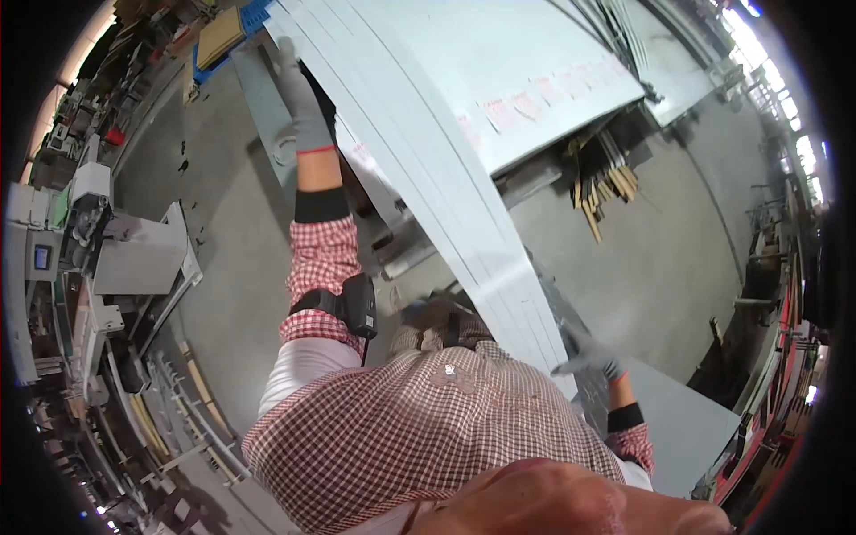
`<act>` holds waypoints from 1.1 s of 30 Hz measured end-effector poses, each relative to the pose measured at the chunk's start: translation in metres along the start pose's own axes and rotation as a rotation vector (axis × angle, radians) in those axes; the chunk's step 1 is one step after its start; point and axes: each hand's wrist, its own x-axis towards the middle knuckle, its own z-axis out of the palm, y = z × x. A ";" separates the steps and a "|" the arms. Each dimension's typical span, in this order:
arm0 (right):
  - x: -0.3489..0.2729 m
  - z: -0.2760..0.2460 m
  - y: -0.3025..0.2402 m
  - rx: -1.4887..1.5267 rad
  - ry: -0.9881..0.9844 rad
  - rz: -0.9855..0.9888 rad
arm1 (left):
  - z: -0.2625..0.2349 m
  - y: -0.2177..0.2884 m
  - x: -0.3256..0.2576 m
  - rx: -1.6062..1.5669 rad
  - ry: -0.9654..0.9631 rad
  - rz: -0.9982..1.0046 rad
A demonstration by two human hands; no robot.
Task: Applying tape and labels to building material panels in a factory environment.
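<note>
A long, pale metal strip point(428, 169) with lengthwise creases runs from the upper left down to my right side. My left hand point(299, 94), in a grey glove with a red cuff edge, reaches far forward and grips the strip's left edge. At the near end, my right hand point(593, 359), gloved the same way and a little blurred, holds the opposite edge. One of its digits lies over the top face; the others are partly hidden. The strip slants across the front of my body.
Beyond the strip lies a stack of large pale sheets point(499, 53) with red-marked papers point(526, 105) on it. Wooden sticks point(606, 189) jut out beneath. A grey panel point(678, 419) is at the right, a machine point(138, 254) at the left, and a blue pallet point(254, 16) at the far left.
</note>
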 end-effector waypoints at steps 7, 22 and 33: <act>0.135 0.007 -0.103 0.593 0.289 -0.244 | -0.025 -0.001 -0.101 0.427 -0.199 0.148; 0.490 -0.063 -0.268 0.028 0.211 -0.091 | -0.131 -0.113 -0.150 1.023 -0.193 -0.475; 0.234 -0.097 -0.067 0.254 0.731 0.020 | -0.101 -0.073 -0.149 0.704 -0.100 -0.349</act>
